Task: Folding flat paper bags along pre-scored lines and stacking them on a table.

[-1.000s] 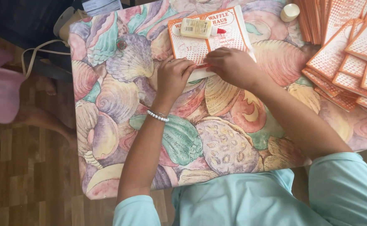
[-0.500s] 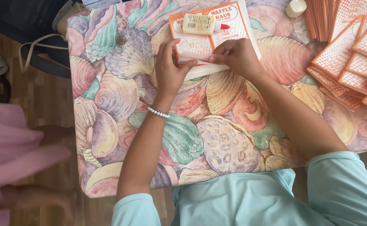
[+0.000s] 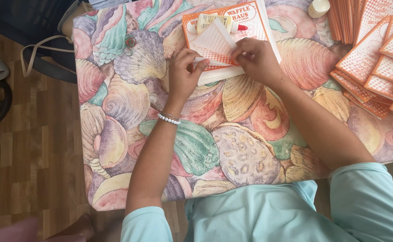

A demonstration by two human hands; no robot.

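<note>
Nearest the camera, two bare forearms reach out from pale turquoise sleeves over a worktop (image 3: 232, 148) covered in a cloth printed with large seashells. The left wrist wears a white bead bracelet (image 3: 168, 118). Beyond it, the left hand (image 3: 184, 76) has its grip closed, thumb and fingers pinched on the near left edge of a folded orange-and-white checked paper (image 3: 214, 42). Just to its right, the right hand (image 3: 257, 60) is likewise clamped on the right edge of that paper, so the sheet is held between both hands, lifted at a tilt. Under the hands lies a stack of flat printed sheets (image 3: 259, 27), and a glue bottle (image 3: 221, 21) with a red tip lies across it just beyond the fingers. Well to the right of the right hand, many folded orange checked pieces (image 3: 375, 58) are spread in overlapping piles.
</note>
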